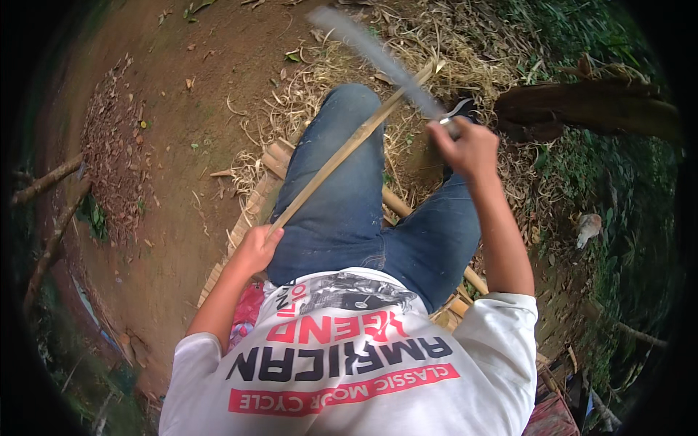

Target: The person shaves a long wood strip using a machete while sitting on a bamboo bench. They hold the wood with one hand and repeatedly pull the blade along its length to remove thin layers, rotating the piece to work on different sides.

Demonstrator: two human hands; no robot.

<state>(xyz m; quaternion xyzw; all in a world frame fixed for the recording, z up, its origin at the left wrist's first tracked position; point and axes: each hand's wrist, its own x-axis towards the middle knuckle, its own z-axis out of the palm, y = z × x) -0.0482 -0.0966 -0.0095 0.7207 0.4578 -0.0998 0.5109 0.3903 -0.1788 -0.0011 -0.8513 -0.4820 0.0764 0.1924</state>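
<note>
My left hand (256, 248) is closed round the near end of a long, pale bamboo strip (336, 158), beside my left thigh. The strip slants up and right across my left leg, and its far end looks split or frayed. My right hand (469, 147) grips the handle of a machete (389, 67), out past my right knee. Its long blade is smeared by motion and points up and to the left. The blade crosses over the strip near the far end; I cannot tell whether they touch.
I sit on a slatted bamboo bench (251, 211). Curled shavings (465, 54) litter the ground ahead. A thick dark log (582, 109) lies at the right, with a pale bird-like shape (587, 228) beyond it among plants. Poles (54, 207) stand at the far left.
</note>
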